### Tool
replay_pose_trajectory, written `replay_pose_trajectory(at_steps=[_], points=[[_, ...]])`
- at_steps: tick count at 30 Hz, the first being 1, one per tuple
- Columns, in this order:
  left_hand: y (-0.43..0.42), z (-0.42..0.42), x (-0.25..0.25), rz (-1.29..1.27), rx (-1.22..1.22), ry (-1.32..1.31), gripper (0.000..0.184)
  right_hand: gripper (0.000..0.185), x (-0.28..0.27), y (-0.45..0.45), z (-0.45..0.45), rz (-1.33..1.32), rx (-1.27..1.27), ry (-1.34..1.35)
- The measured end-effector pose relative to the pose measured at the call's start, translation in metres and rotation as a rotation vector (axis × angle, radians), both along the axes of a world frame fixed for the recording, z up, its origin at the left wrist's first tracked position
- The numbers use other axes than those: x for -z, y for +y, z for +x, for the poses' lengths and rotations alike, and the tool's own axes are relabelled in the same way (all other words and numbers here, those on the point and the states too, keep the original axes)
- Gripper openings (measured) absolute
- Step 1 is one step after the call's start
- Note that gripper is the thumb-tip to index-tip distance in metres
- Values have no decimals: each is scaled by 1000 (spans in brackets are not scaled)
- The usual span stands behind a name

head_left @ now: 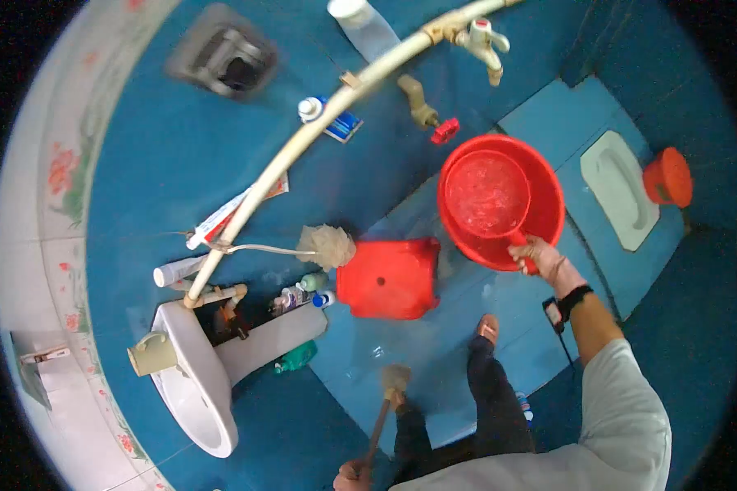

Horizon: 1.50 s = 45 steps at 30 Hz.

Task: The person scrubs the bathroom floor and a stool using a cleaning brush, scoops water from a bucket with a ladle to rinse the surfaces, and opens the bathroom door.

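My right hand (537, 255) is closed around the handle of a red mug (487, 195). The mug is inside or just over a larger red tub (554, 196); I cannot tell whether they touch. Water seems to shimmer in the mug. At the bottom edge, my left hand (352, 476) is wrapped round the brown stick of a long-handled scrubbing brush (378, 430). The pale brush head (396, 378) rests on the wet blue floor (356, 360) close to my foot.
A red plastic stool (389, 278) stands beside the tub. To the left is a white washbasin (196, 401) with a mug on it. A squat toilet (622, 188) and red bucket (669, 177) are at right. A pipe (303, 135) with a tap (485, 47) runs along the wall.
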<state>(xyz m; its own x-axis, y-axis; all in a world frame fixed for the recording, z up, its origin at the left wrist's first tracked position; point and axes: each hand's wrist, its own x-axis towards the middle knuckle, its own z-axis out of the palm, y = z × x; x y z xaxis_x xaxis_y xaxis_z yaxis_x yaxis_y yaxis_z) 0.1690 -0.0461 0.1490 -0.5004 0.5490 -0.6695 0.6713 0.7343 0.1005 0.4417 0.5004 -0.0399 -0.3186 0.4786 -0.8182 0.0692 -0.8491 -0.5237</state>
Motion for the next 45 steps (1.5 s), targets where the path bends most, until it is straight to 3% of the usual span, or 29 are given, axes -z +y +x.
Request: replay_pose_trajectory(at_steps=[2,5,8,10,12,14,17,19,21,23,24,25,26,27,29,32,34,35,36,37,39,42,45], points=[[19,-8,-9,53,-74,6,24,31,-43,-24,-2,-13,-8,15],[8,-22,-7,65,-521,-164,24,24,-104,-73,-8,26,-33,89],[-62,-58,38,317,-781,-408,27,20,-157,-130,-21,55,-83,161],[-56,-69,22,249,-725,-381,29,21,-211,-164,-42,-51,-111,103],[-57,-82,12,199,-680,-355,28,22,-215,-207,-52,-98,-112,193],[-73,-97,14,170,-655,-330,27,23,-215,-243,-60,-377,-76,381],[-104,-113,30,232,-706,-319,26,24,-269,-272,-95,-514,-115,290],[-107,-117,29,201,-785,-270,27,22,-260,-269,-114,-729,-79,417],[-109,-121,34,212,-856,-259,27,20,-273,-257,-129,-726,-56,374],[-115,-124,46,259,-923,-292,26,18,-309,-220,-151,-604,-146,557],[-109,-125,44,224,-857,-298,24,17,-323,-203,-154,-130,-405,652],[-85,-123,23,187,-792,-304,23,16,-337,-187,-158,659,-741,450],[-74,-122,10,149,-728,-308,21,17,-350,-170,-161,1177,-746,207],[-84,-123,24,221,-756,-344,21,19,-352,-153,-165,1335,-713,89],[-102,-128,64,372,-813,-409,21,22,-346,-122,-165,1344,-674,-44],[-106,-124,86,346,-432,-134,22,23,-323,-96,-139,1482,-639,-194],[-100,-122,82,278,-459,-107,24,23,-285,-90,-111,1665,-667,-360],[-94,-119,71,233,-469,-96,26,16,-270,-89,-95,1607,-656,-248],[-94,-117,68,240,-492,-102,25,11,-266,-92,-83,774,-429,52],[-92,-118,67,248,-515,-108,25,11,-263,-95,-73,54,187,150],[-71,-117,37,250,-483,-194,25,11,-249,-112,-27,87,185,117],[-73,-122,54,189,-506,-105,24,15,-236,-153,28,64,156,68],[-59,-126,43,100,-640,-236,24,17,-225,-206,60,-9,182,-15]])
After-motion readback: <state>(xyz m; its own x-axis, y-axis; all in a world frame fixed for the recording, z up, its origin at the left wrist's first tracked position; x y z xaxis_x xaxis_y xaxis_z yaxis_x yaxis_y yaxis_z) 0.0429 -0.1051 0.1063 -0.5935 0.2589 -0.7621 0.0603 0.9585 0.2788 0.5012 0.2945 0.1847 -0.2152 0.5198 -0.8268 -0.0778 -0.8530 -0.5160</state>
